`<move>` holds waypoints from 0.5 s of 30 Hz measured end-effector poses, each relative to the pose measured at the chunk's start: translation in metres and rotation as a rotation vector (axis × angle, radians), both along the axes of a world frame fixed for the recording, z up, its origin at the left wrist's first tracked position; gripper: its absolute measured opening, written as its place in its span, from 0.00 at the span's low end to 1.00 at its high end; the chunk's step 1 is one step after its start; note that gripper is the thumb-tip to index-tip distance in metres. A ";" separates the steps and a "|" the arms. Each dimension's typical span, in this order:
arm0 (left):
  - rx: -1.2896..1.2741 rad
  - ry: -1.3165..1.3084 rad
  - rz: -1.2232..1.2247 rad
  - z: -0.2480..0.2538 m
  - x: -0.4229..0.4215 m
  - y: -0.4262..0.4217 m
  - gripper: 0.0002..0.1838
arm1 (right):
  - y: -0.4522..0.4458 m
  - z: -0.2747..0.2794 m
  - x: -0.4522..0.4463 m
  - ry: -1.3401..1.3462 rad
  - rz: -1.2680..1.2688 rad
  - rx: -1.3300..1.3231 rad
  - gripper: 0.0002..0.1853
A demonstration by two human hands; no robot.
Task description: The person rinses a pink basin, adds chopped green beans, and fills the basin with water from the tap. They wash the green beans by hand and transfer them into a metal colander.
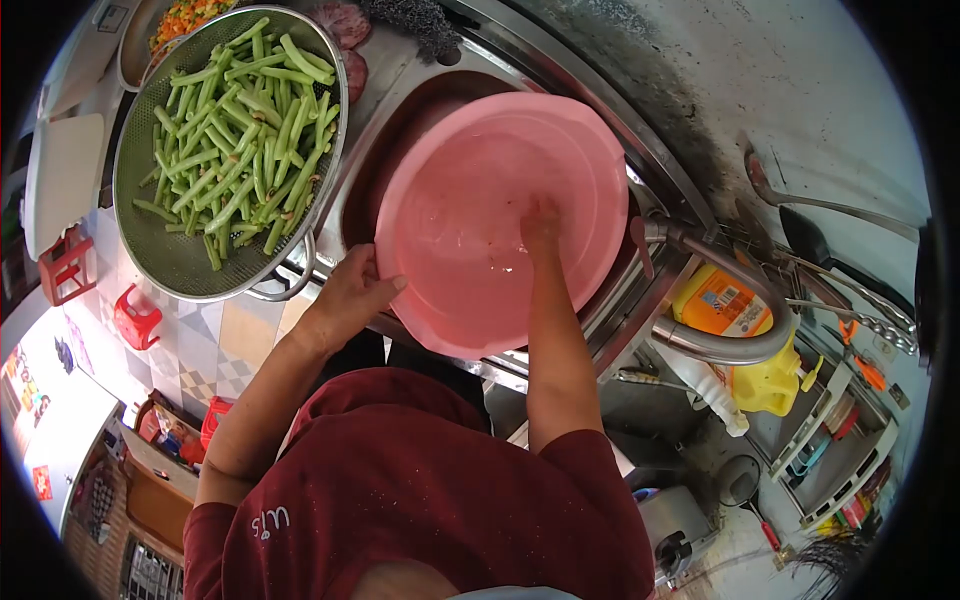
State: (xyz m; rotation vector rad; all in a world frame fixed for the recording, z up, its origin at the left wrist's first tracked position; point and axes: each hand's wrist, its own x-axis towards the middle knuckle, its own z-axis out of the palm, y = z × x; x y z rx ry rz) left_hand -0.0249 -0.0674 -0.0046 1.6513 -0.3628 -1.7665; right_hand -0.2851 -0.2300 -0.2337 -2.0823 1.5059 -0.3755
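Observation:
A large pink basin (450,200) holds water with small dark bits in it and sits in the metal sink (365,195). My left hand (355,295) grips the basin's near left rim, thumb on top. My right hand (541,222) is in the water inside the basin, right of its middle; its fingers are blurred by the water. Left of the basin stands a metal colander (240,275) full of cut green beans (240,140).
A curved metal faucet (735,345) and yellow bottles (765,380) are right of the basin. Utensils (840,260) hang on the right wall. A bowl of chopped vegetables (185,20) is at the upper left, beside a dark scrubber (410,20). Red stools (135,318) stand on the floor.

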 end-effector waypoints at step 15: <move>-0.032 -0.054 -0.015 -0.002 0.000 0.000 0.26 | -0.005 -0.013 0.026 0.048 -0.071 -0.181 0.04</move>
